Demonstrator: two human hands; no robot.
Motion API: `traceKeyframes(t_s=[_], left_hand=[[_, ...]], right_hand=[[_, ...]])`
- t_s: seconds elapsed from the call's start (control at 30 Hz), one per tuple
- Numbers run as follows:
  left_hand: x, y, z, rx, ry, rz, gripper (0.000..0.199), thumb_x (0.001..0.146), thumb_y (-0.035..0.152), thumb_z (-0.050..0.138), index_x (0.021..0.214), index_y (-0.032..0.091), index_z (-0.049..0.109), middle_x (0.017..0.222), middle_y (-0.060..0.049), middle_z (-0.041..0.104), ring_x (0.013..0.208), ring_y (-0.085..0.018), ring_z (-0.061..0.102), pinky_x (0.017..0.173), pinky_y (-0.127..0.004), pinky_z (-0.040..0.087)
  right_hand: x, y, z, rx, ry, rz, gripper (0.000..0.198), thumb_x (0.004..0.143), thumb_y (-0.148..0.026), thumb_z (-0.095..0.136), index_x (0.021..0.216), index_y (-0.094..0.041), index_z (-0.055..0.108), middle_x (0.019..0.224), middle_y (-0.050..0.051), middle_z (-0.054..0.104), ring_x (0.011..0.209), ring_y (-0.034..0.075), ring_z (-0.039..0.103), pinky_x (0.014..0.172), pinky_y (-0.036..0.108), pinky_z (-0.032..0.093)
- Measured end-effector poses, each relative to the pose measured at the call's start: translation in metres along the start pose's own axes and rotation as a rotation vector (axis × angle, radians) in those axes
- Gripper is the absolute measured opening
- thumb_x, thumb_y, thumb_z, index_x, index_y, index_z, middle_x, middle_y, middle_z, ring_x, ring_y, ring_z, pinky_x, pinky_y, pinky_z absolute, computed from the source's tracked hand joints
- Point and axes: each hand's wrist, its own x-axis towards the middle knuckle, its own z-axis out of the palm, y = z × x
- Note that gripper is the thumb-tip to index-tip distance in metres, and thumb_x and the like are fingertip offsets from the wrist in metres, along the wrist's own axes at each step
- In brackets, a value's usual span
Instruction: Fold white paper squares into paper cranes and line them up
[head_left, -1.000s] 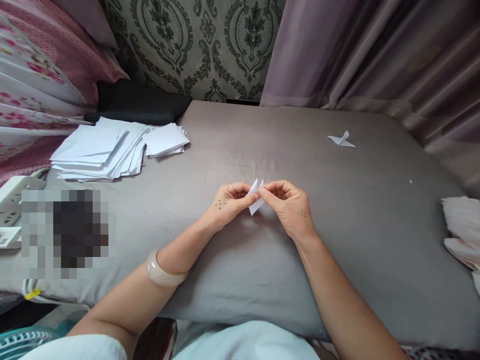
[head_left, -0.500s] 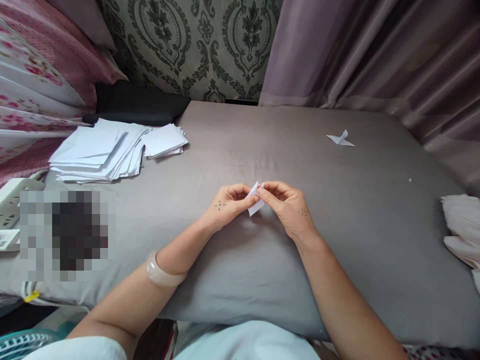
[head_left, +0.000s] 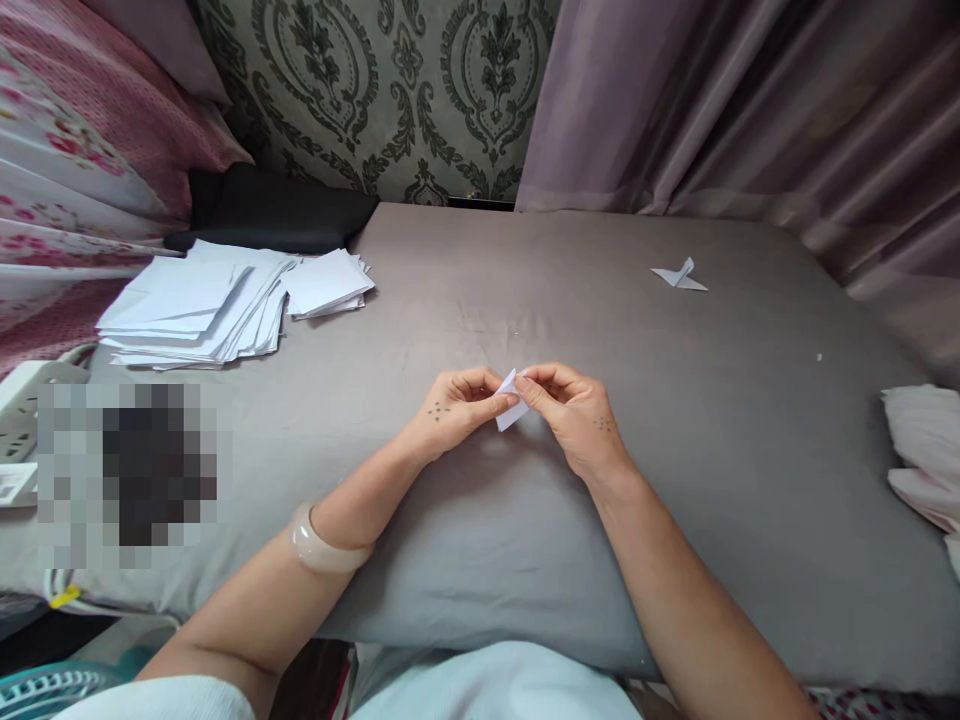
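Between my two hands is a small piece of folded white paper (head_left: pixel 511 415), its pointed tip up and a lower corner showing beneath the thumbs. My left hand (head_left: pixel 463 408) pinches its left side, thumb on the near face and fingers curled behind. From the right, my right hand (head_left: pixel 574 408) pinches the paper near its upper edge with thumb and forefinger. The fingertips of both hands nearly meet, and they hide part of the folds. Farther back on the right lies a folded paper figure (head_left: pixel 680 277) with pointed wings.
A grey sheet (head_left: pixel 450 300) covers the surface. At the left lie a large stack of white paper (head_left: pixel 199 310) and a smaller stack (head_left: pixel 328 285), with a black cushion-like thing (head_left: pixel 277 210) behind. A power strip (head_left: pixel 26 405) sits at the left edge; bunched pale cloth (head_left: pixel 926 450) at the right.
The paper's upper right part, visible by my right fingers before, is now mostly hidden. Both hands keep their pinch in nearly the same place.
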Motion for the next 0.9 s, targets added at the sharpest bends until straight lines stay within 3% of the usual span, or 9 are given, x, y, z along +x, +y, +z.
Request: traceKeyframes(t_s=[0.23,0.43,0.63,0.77,0.9], left_hand=[[-0.003,0.007,0.001,-0.056,-0.022,-0.113,0.027,0.073,0.039,0.074,0.071,0.013,0.067,0.068,-0.002,0.063,0.063,-0.011,0.056,0.063,-0.024,0.043],[-0.003,0.005,0.003,-0.07,-0.042,-0.097,0.026,0.074,0.04,0.072,0.075,0.014,0.068,0.071,-0.002,0.065,0.065,-0.011,0.057,0.063,-0.024,0.043],[-0.003,0.004,0.002,-0.025,-0.087,-0.063,0.026,0.076,0.04,0.071,0.078,0.014,0.067,0.072,-0.001,0.062,0.065,-0.01,0.054,0.063,-0.023,0.042],[-0.002,0.002,0.002,0.078,-0.077,-0.013,0.027,0.078,0.041,0.069,0.078,0.014,0.067,0.071,-0.001,0.06,0.066,-0.011,0.053,0.063,-0.024,0.041],[-0.001,0.001,0.003,0.23,0.064,0.107,0.026,0.074,0.038,0.073,0.067,0.014,0.067,0.068,-0.002,0.059,0.066,-0.012,0.052,0.065,-0.026,0.041]], right_hand=[[0.002,-0.001,-0.002,0.118,0.004,0.116,0.015,0.069,-0.036,0.074,0.07,-0.022,0.068,0.071,-0.002,0.067,0.07,0.013,0.06,0.075,0.03,0.047],[0.001,-0.005,-0.003,0.054,-0.08,0.125,0.018,0.072,-0.039,0.071,0.082,-0.024,0.074,0.084,0.002,0.072,0.08,0.016,0.064,0.08,0.032,0.049],[0.0,-0.008,-0.003,0.03,-0.071,0.102,0.017,0.072,-0.037,0.071,0.079,-0.022,0.073,0.082,0.002,0.072,0.08,0.017,0.064,0.079,0.032,0.049],[-0.002,-0.003,0.005,-0.035,0.004,0.02,0.015,0.075,-0.035,0.068,0.07,-0.021,0.066,0.07,-0.001,0.063,0.066,0.012,0.056,0.066,0.027,0.046],[-0.004,0.005,0.013,-0.192,0.16,-0.148,0.02,0.076,-0.036,0.066,0.064,-0.021,0.062,0.069,-0.001,0.059,0.066,0.012,0.053,0.067,0.027,0.045]])
